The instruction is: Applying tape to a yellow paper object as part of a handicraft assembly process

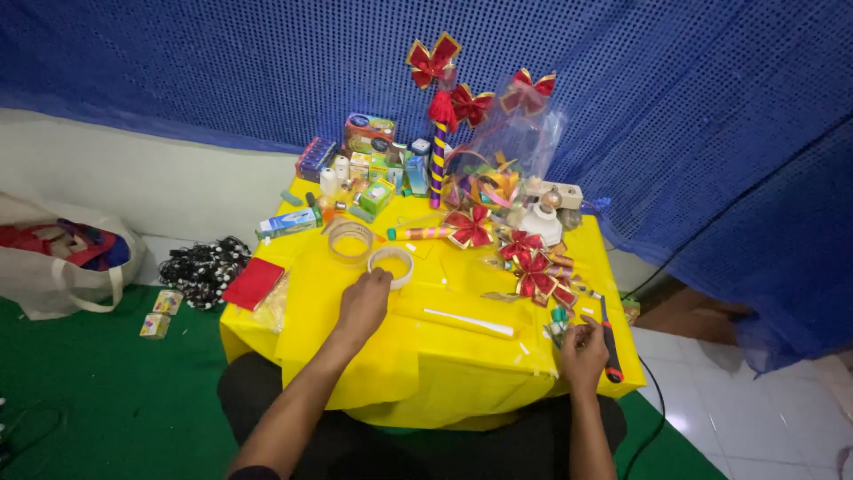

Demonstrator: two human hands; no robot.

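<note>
**Two bare hands at work over a yellow-draped craft table**

Two hands rest on a low table covered in bright yellow paper sheeting (418, 356), seen from a camera worn on the person's head. The left hand (364, 300) lies palm down, fingers curled loosely, its fingertips touching the near edge of a white roll of tape (391, 264) that lies flat on the sheeting. Just beyond it sits a second, clear roll of tape (350, 240). The right hand (584, 351), near the table's right edge, is narrowly closed with thumb and fingertips pinched together; what it holds is too small to tell. Just beside it lies a black-and-red stick lighter (609, 342), and between the hands a long white strip (468, 323). Red ribbon bows with gold trim (531, 267) cluster behind the right hand, and small colourful boxes (373, 169) crowd the far side of the table. On the green floor at left stand a white tote bag (62, 262) and a black-and-white spotted bundle (203, 267).
</note>
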